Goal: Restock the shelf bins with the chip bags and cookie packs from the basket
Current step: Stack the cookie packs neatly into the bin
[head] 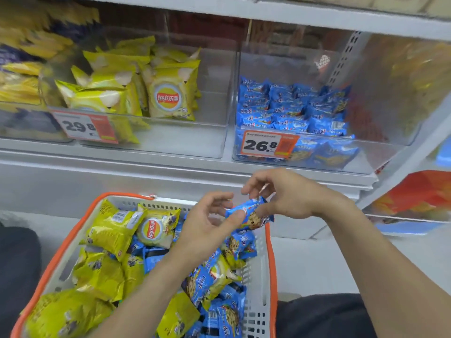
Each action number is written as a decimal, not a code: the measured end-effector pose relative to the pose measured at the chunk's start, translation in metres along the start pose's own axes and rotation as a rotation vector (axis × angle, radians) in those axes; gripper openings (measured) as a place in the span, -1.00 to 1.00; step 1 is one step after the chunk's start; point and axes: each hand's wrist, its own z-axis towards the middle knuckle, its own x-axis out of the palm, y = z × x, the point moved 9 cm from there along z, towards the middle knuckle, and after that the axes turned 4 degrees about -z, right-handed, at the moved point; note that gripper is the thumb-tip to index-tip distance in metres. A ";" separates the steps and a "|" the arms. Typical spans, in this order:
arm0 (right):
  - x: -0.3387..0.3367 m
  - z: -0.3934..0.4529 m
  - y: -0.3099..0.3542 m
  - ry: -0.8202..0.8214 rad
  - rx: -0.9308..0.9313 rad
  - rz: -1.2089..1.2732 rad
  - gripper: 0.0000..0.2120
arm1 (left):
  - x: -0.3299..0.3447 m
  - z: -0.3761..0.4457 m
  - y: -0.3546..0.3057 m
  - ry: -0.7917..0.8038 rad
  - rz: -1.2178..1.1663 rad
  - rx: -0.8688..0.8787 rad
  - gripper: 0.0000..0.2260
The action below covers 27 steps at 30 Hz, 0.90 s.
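Note:
A blue cookie pack (249, 212) is held above the basket's far right corner. My left hand (207, 225) pinches its left end with thumb and fingers, and my right hand (280, 193) pinches its right end. Below them stands the grey basket with an orange rim (269, 259), holding several yellow chip bags (109, 235) and blue cookie packs (234, 311). On the shelf, a clear bin on the left (214, 98) holds yellow chip bags (168, 96). The clear bin to its right (380, 152) holds blue cookie packs (288, 108).
Price tags 29.8 (84, 126) and 26.8 (267, 143) hang on the bin fronts. Another bin of yellow bags (22, 76) sits at far left. A red-orange package (419, 193) lies lower right. A white shelf board (244, 8) runs overhead.

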 end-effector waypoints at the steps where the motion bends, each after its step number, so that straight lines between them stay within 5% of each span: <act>1: -0.011 -0.003 0.001 -0.043 -0.009 0.020 -0.60 | 0.007 0.008 -0.011 0.020 0.049 0.039 -0.58; 11: -0.138 -0.069 -0.020 -0.707 -0.175 0.434 -0.39 | 0.095 0.076 -0.141 0.133 0.384 0.474 -0.81; 16: -0.175 -0.103 -0.053 -1.067 -0.059 -0.057 -0.31 | 0.134 0.108 -0.192 0.099 0.455 0.599 -0.85; 21: -0.190 -0.120 -0.100 -1.082 0.302 -0.367 0.05 | 0.163 0.161 -0.203 0.090 0.554 0.567 -0.87; 27: -0.194 -0.128 -0.131 -1.089 0.268 -0.151 0.09 | 0.211 0.230 -0.174 0.167 0.613 0.398 -0.84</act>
